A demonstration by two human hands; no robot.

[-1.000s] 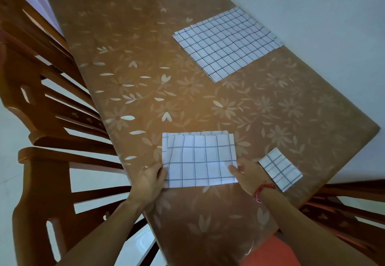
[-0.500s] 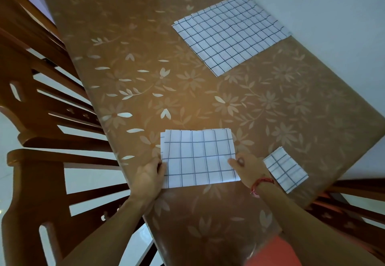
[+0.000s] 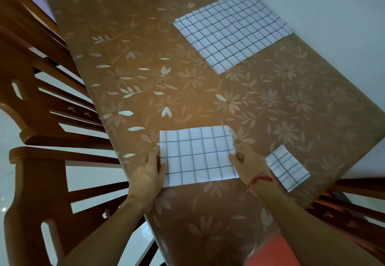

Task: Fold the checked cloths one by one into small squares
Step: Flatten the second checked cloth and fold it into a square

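Note:
A half-folded checked cloth (image 3: 198,155) lies flat near the table's front edge. My left hand (image 3: 149,172) pinches its left edge, thumb on top. On the opposite side, my right hand (image 3: 249,164) pinches the right edge, thumb on the cloth and fingers curled beside it. Just right of that hand sits a checked cloth folded into a small square (image 3: 287,169). Unfolded checked cloths (image 3: 233,30) lie spread at the far right of the table, by the wall.
The table (image 3: 208,90) has a brown floral cover. Wooden chairs (image 3: 41,119) stand along its left side, and another chair (image 3: 354,199) is at the right front corner. A pale wall (image 3: 333,5) borders the table's right side.
Both hands have slid from the cloth's near corners up to the middle of its side edges. The cloth itself has stayed flat in place.

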